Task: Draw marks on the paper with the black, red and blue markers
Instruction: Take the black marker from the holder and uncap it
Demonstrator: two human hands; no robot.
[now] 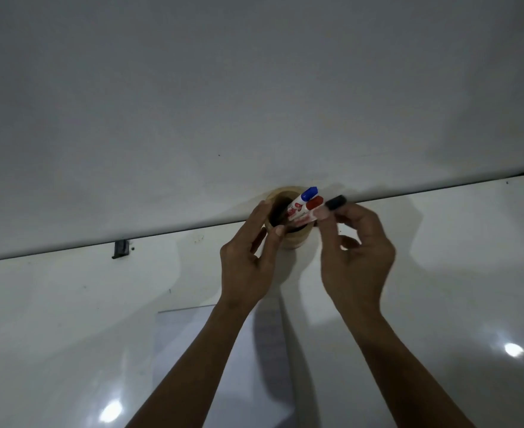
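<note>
Three capped markers [308, 205] in round wooden cup [294, 239], right hand [358, 251] fingers [328, 225] pinching black cap [336, 202]

Glossy white table [69, 319] w/ wooden cup [294, 240] at its far edge, paper sheet [192, 350] nearer.

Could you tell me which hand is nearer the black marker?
Right. The right hand pinches the black marker; the left hand is across the cup, gripping its left side.
</note>
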